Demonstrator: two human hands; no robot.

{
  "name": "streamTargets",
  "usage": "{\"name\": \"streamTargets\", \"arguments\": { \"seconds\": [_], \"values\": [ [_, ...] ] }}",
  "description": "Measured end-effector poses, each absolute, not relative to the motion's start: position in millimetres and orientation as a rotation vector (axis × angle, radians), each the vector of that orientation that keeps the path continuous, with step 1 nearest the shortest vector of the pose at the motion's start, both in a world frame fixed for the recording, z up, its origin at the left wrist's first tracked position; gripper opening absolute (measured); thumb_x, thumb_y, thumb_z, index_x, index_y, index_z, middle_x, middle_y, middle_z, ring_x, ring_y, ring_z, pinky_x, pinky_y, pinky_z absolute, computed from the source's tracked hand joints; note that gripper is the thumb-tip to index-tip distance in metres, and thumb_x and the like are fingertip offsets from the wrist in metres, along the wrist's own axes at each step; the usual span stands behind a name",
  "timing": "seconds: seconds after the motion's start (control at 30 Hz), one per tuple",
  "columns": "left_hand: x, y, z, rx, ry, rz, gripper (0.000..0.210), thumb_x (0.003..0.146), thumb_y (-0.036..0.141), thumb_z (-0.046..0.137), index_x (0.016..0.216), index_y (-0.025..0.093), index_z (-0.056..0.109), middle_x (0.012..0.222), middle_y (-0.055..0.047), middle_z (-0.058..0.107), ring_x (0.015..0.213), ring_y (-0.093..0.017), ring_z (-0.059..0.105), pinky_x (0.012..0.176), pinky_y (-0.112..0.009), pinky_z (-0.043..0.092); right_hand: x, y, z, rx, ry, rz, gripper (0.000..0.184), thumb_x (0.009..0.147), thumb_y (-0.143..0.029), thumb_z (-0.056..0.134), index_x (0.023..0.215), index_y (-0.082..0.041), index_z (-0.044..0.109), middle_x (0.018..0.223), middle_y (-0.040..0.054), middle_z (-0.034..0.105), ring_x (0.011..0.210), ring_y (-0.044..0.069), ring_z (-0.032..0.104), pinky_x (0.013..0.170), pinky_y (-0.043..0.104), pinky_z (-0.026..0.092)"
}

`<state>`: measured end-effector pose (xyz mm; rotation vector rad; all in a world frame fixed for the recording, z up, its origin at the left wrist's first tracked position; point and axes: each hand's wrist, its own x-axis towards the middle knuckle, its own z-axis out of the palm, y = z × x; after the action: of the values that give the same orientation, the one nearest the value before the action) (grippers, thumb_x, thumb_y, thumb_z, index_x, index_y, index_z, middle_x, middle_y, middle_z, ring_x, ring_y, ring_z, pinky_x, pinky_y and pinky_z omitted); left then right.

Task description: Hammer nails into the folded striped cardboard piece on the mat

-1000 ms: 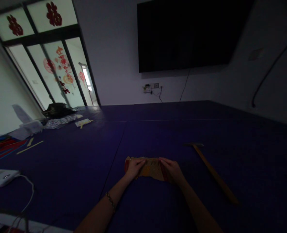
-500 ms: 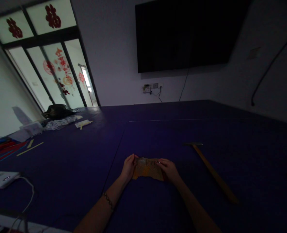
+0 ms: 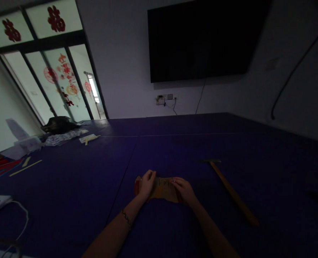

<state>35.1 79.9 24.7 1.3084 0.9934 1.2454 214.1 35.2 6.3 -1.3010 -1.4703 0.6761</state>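
Left hand [image 3: 147, 184] has shifted inward over the brown piece [image 3: 165, 190] since half a second ago, so the piece's red left end now pokes out past it; right hand [image 3: 185, 190] is about where it was. Piece sits on the surface [image 3: 94, 186], left of the hammer [image 3: 231, 191] and well apart from its handle, nearer the person than the hammer's head. Handling, my read: light, somewhat stiff like thin cardboard, not slippery, easy to crease or tear at the ragged border. Best hold is one hand per red end, thumbs on top, light pinch, middle left free. Right hand looks to be pinching the upper edge near the right end; left hand has fingers curled at the upper edge, can't tell if they actually grip. Looks: dull brown, wider than deep, uneven lower edge, orange patch mid-left, red at both ends. Thin dark marks along the top and a tiny bright spot at the right fingertips; too dim to say what either is.
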Motion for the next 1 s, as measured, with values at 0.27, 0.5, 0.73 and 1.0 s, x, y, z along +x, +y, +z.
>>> {"name": "streamTargets", "arguments": {
  "seconds": [0.27, 0.5, 0.73, 1.0],
  "values": [
    [32.7, 76.7, 25.3, 1.655, 1.054, 0.948, 0.027, 0.058, 0.032, 0.065, 0.078, 0.014, 0.068, 0.051, 0.003, 0.052, 0.048, -0.009, 0.04, 0.049, -0.02, 0.027, 218.4, 36.3, 6.2, -1.33, -1.379, 0.724, 0.032, 0.069, -0.047, 0.052, 0.079, -0.023, 0.07, 0.089, 0.0061, 0.068, 0.09, 0.027, 0.06, 0.082, 0.042, 0.045],
    [34.6, 75.7, 32.1, 1.808, 1.016, 0.777, 0.028, 0.067, 0.036, 0.055, 0.071, 0.013, 0.07, 0.066, -0.002, 0.065, 0.058, -0.013, 0.05, 0.056, -0.021, 0.035, 214.3, 42.2, 12.8, -1.405, -1.395, 0.734, 0.027, 0.062, -0.044, 0.058, 0.07, -0.022, 0.071, 0.079, 0.0049, 0.07, 0.09, 0.029, 0.06, 0.082, 0.041, 0.044],
    [35.6, 78.1, 28.2, 1.552, 1.036, 0.86, 0.031, 0.068, 0.039, 0.054, 0.071, 0.011, 0.067, 0.056, 0.001, 0.057, 0.051, -0.008, 0.043, 0.052, -0.02, 0.031, 208.0, 42.2, 10.6, -1.535, -1.41, 0.624, 0.03, 0.066, -0.043, 0.052, 0.076, -0.021, 0.071, 0.094, 0.0082, 0.067, 0.095, 0.027, 0.057, 0.086, 0.041, 0.04],
    [38.0, 83.4, 21.1, 1.311, 0.901, 1.079, 0.044, 0.068, 0.056, 0.047, 0.052, 0.015, 0.045, 0.044, 0.007, 0.035, 0.042, -0.006, 0.031, 0.046, -0.019, 0.025, 204.8, 34.2, 10.9, -1.568, -1.465, 0.549, 0.022, 0.065, -0.036, 0.055, 0.075, -0.025, 0.071, 0.097, 0.0076, 0.065, 0.098, 0.026, 0.054, 0.088, 0.042, 0.036]
  ]
}}
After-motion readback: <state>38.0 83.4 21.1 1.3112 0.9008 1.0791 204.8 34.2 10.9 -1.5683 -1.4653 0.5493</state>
